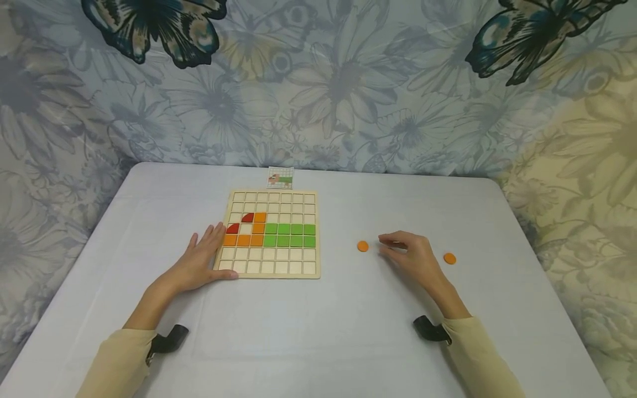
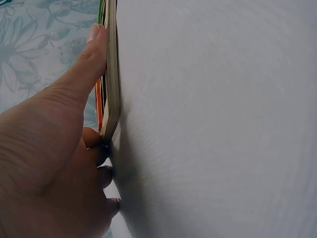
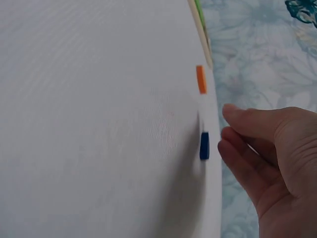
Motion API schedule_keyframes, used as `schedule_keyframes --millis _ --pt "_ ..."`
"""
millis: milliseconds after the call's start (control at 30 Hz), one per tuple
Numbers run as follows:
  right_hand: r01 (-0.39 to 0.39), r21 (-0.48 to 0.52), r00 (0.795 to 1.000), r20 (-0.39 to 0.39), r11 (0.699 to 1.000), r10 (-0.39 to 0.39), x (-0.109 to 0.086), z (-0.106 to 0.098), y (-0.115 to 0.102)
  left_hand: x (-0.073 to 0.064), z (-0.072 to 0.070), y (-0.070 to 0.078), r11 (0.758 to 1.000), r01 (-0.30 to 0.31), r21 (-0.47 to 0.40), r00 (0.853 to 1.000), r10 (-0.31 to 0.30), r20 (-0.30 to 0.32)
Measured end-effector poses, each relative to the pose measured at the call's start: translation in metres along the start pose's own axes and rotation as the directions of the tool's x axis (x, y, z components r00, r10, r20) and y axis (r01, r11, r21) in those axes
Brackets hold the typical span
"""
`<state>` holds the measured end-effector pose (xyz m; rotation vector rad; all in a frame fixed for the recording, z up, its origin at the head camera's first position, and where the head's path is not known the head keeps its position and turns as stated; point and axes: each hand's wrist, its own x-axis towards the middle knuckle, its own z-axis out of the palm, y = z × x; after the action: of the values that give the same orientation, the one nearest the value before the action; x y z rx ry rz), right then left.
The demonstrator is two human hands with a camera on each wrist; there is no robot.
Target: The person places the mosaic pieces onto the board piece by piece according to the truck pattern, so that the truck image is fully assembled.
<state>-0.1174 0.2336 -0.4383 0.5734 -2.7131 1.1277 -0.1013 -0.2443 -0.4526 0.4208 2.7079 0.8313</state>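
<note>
A wooden grid board (image 1: pixel 269 268) lies on the white table, with green squares (image 1: pixel 290 235), orange squares (image 1: pixel 244 240) and two red quarter-round pieces (image 1: pixel 232 228) in its cells. My left hand (image 1: pixel 196 264) rests at its left edge, fingers extended along the side and thumb over the near left corner. Right of the board lies an orange disc (image 1: pixel 363 246). My right hand (image 1: pixel 413 255) hovers just beyond it, thumb and fingertips apart and holding nothing. In the right wrist view a blue piece (image 3: pixel 204 146) lies near those fingertips; from the head view the hand hides it.
Behind the board is a small picture card (image 1: pixel 281 177) showing a grid pattern. Another orange disc (image 1: pixel 450 258) lies to the right of my right hand. Patterned cloth (image 1: pixel 343 99) hangs behind the table (image 1: pixel 308 342).
</note>
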Motion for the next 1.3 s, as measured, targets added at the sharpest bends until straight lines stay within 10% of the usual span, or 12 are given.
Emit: schedule_keyframes --millis 1300 --pt "-0.001 -0.071 0.996 0.093 0.997 0.008 -0.002 -0.008 0.010 0.000 0.000 -0.002 1.000 0.004 -0.005 1.000 -0.004 0.005"
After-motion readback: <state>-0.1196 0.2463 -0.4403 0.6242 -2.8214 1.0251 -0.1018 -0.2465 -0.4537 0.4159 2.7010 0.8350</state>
